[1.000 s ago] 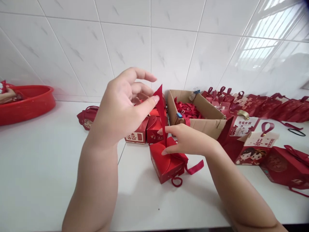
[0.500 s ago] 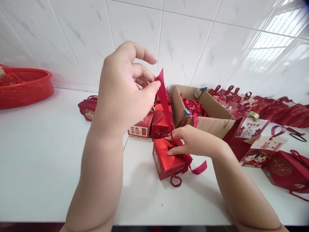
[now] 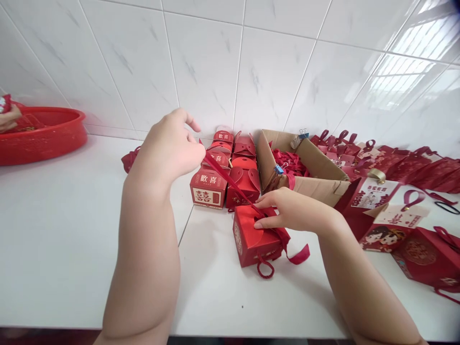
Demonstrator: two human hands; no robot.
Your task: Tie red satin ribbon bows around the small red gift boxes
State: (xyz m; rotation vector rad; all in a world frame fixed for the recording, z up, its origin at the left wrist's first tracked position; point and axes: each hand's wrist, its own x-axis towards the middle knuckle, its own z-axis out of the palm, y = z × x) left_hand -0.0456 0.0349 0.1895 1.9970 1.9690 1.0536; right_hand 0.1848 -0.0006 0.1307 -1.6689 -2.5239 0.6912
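A small red gift box (image 3: 251, 242) stands on the white table, with a cord loop at its near side. My right hand (image 3: 287, 209) rests on its top, thumb and fingers closing around the ribbon where it leaves the lid. From there a dark red ribbon (image 3: 232, 181) runs taut up and left to my left hand (image 3: 176, 143), which pinches its upper end; the fingertips are partly hidden behind the hand. The ribbon's other tail (image 3: 300, 255) hangs off the box's right side.
Behind the box stand several closed red boxes (image 3: 208, 189). A cardboard carton (image 3: 312, 189) of red ribbons has clips on its rim. More decorated boxes (image 3: 386, 230) line the right. At far left, another person's hand (image 3: 10, 119) is over a red basin (image 3: 43, 143).
My left hand has moved left and down with the ribbon end, so the ribbon now slants instead of standing nearly upright. My right hand stays on the box. Another person's hand has come into view.
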